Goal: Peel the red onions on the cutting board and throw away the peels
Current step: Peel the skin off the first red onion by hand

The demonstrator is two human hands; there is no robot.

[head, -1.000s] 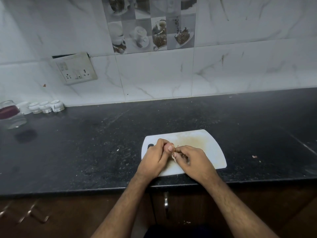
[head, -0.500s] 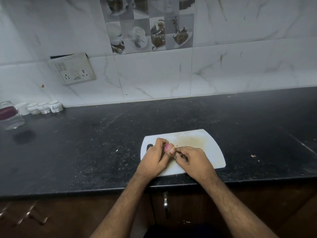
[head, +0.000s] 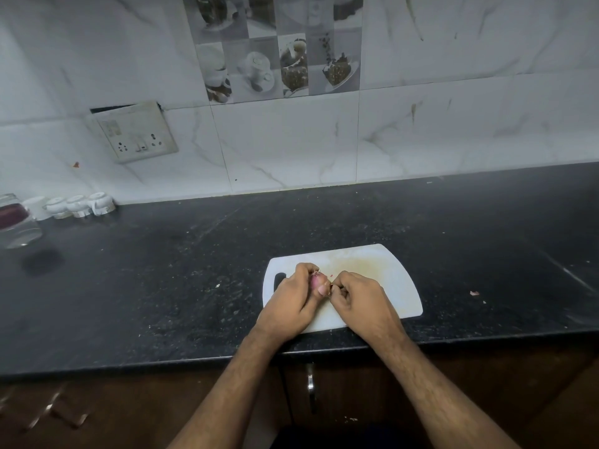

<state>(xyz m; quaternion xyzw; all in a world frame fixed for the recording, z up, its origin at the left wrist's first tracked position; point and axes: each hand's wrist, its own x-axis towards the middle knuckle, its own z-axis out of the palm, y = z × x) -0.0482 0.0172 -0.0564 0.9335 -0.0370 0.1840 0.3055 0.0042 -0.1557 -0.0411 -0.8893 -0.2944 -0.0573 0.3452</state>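
A white cutting board (head: 382,270) lies on the black counter near its front edge. Over the board's left part, my left hand (head: 291,299) is closed around a small red onion (head: 315,280); only a pinkish patch of it shows between the fingers. My right hand (head: 359,301) sits just to its right, fingertips pinched on a thin strip of peel (head: 330,286) at the onion's side. The two hands almost touch. Most of the onion is hidden by the fingers. A tiny red scrap (head: 332,275) lies on the board beside them.
The black counter (head: 162,286) runs left and right, with a small peel scrap (head: 475,293) right of the board. A glass jar (head: 16,222) and several small white cups (head: 77,205) stand at the far left by the tiled wall. A wall socket (head: 136,134) is above.
The onion's pink surface has come into view between the fingers. My right hand has shifted slightly right, pulling at the peel. The head view has dipped a little.
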